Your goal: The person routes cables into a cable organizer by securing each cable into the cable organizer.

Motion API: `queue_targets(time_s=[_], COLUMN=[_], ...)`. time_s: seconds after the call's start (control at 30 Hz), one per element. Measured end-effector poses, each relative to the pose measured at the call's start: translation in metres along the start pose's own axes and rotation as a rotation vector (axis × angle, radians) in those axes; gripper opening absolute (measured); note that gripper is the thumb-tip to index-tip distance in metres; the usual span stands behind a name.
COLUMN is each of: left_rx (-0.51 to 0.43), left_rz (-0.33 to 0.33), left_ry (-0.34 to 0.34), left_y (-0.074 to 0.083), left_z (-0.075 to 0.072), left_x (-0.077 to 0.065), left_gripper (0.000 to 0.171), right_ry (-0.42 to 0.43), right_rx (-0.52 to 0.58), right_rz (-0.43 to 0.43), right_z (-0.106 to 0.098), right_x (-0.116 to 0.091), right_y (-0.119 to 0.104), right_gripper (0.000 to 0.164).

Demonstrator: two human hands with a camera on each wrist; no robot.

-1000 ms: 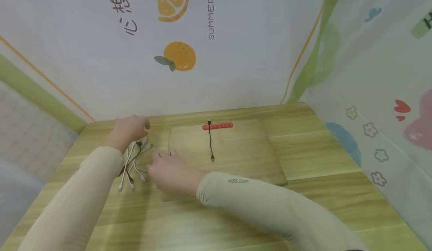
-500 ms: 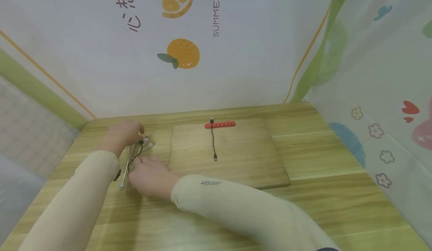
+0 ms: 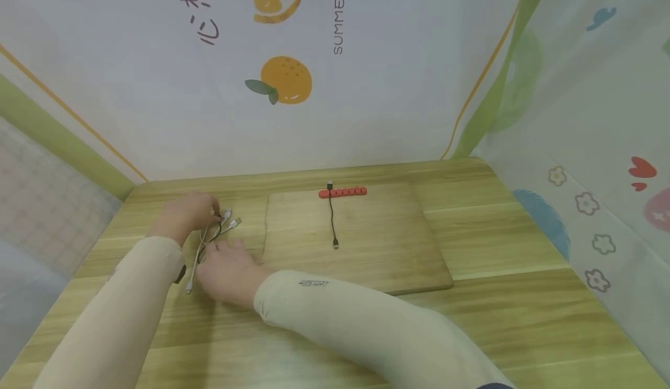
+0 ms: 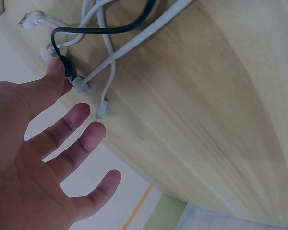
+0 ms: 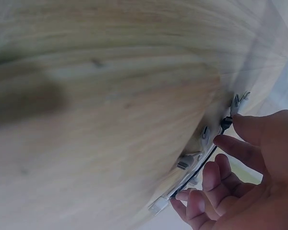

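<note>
A short black USB cable (image 4: 101, 30) lies over several white USB cables (image 4: 153, 26) at the table's left side. My left hand (image 3: 188, 213) pinches the plug at its far end between thumb and index finger; the other fingers (image 4: 79, 146) are spread apart. My right hand (image 3: 227, 272) is at the near end, and in the right wrist view its thumb and index finger close on the black plug (image 5: 226, 122). In the head view, the back of the right hand hides that plug. White plugs (image 5: 186, 162) lie close beside the fingers.
A thin wooden board (image 3: 387, 249) lies right of the hands. At its far edge is a red cable-holder strip (image 3: 348, 192), with another black cable (image 3: 332, 217) running across its left end. A printed curtain (image 3: 392, 86) rises behind the table (image 3: 502, 313).
My right hand has moved left, off the board's edge and onto the cables. The left hand has lowered slightly to the black cable's far plug. The head view has shifted a little.
</note>
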State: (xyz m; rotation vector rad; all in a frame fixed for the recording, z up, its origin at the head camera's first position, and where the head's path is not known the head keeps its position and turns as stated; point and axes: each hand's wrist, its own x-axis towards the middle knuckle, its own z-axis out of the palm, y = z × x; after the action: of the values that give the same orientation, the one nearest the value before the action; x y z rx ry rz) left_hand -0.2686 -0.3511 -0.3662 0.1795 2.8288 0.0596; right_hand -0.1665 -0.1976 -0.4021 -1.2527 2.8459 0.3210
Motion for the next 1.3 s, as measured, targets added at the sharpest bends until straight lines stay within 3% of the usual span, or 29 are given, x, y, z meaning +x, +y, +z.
queue_targets(time_s=[0.57, 1.3], left_rx=[-0.023, -0.057], left_rz=[0.017, 0.05], left_ry=[0.041, -0.031], left_y=[-0.0029, 0.0019], left_z=[0.0038, -0.0047], left_x=[0.0062, 0.0024], left_gripper=[0.028, 0.026], right_ry=[-0.049, -0.032], right_rx=[0.012, -0.048], right_rz=[0.019, -0.045], right_z=[0.0005, 0.0062], right_x=[0.005, 0.0025], right_y=[-0.0054, -0.0082], right_gripper=[0.021, 0.028])
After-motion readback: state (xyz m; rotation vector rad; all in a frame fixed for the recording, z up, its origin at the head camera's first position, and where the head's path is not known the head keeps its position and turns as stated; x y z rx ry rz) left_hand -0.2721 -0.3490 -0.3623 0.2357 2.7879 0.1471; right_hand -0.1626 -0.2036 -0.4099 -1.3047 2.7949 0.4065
